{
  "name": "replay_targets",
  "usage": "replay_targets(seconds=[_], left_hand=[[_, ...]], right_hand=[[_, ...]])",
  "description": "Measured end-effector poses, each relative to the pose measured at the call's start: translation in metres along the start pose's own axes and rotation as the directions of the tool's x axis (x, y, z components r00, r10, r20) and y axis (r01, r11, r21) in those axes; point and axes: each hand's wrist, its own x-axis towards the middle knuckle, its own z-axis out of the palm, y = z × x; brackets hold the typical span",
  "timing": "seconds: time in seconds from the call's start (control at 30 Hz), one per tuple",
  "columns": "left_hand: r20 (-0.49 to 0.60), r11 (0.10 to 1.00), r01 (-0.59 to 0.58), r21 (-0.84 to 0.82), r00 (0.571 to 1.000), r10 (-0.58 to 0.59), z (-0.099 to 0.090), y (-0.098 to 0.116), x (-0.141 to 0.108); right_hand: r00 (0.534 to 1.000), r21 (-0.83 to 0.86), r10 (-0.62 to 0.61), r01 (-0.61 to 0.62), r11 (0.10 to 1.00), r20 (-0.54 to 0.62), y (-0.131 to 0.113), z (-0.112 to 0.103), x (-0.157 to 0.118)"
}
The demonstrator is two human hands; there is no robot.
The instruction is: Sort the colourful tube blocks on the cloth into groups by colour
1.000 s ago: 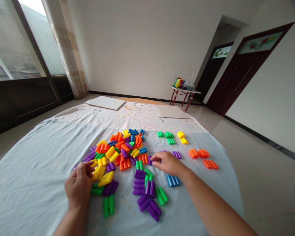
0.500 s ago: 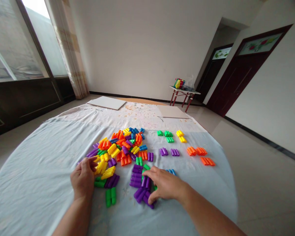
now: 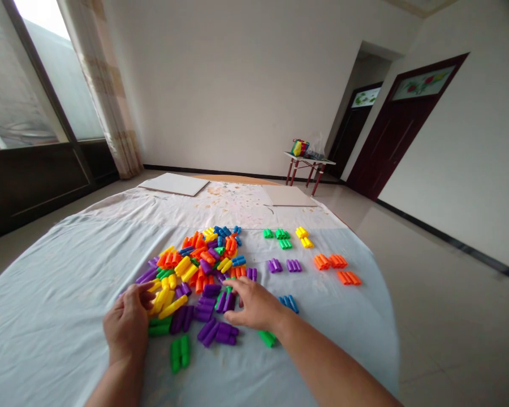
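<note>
Plastic building blocks made of joined tubes lie in a mixed-colour pile on the cloth. My left hand [image 3: 129,322] is curled at the pile's left edge, fingers drawn together against yellow blocks [image 3: 161,299]; whatever may lie within them is hidden. Over the front right of the pile, my right hand [image 3: 257,305] has its thumb and fingers apart around purple blocks [image 3: 227,302], with green partly covered behind. Purple blocks [image 3: 218,332] lie just left of the right thumb. A green block [image 3: 267,338] sits under the right wrist, and another green block [image 3: 180,353] lies in front.
To the right stand separate groups: green blocks [image 3: 282,234], yellow blocks [image 3: 304,237], purple blocks [image 3: 293,265], orange blocks [image 3: 337,262] and a blue block [image 3: 289,303]. Two flat boards, one white [image 3: 175,184] and one beige [image 3: 290,196], lie at the table's far side.
My right hand has moved left, and the purple blocks by it have shifted left too. The green block under the wrist has come into fuller view. My left hand stays by the yellow blocks.
</note>
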Motion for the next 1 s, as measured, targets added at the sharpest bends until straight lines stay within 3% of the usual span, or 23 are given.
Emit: replay_targets(seconds=[0.1, 0.27, 0.43, 0.6, 0.83, 0.93, 1.0], left_hand=[[0.01, 0.991, 0.121, -0.065, 0.993, -0.12, -0.001, 0.001, 0.0], [0.02, 0.99, 0.116, -0.075, 0.993, -0.115, -0.001, 0.003, -0.001], [0.026, 0.99, 0.12, -0.075, 0.993, -0.118, 0.0, 0.004, 0.0], [0.025, 0.987, 0.128, -0.1, 0.992, -0.127, -0.001, 0.003, 0.0], [0.021, 0.988, 0.127, -0.091, 0.992, -0.125, 0.0, 0.0, 0.002], [0.024, 0.988, 0.128, -0.084, 0.992, -0.127, 0.0, -0.002, 0.002], [0.027, 0.989, 0.12, -0.086, 0.993, -0.118, 0.0, -0.002, 0.001]], right_hand=[[0.989, 0.111, 0.029, -0.013, 0.994, -0.142, 0.013, -0.019, -0.012], [0.918, 0.058, 0.117, -0.103, 0.993, -0.379, 0.069, -0.055, -0.028], [0.912, -0.105, 0.133, -0.187, 0.977, -0.389, 0.112, -0.076, -0.023], [0.947, -0.169, 0.118, -0.174, 0.97, -0.298, 0.115, -0.076, -0.005], [0.963, -0.198, 0.14, -0.187, 0.962, -0.229, 0.121, -0.07, 0.003], [0.958, -0.193, 0.12, -0.174, 0.966, -0.26, 0.111, -0.074, -0.003], [0.94, -0.162, 0.095, -0.155, 0.975, -0.328, 0.092, -0.073, -0.01]])
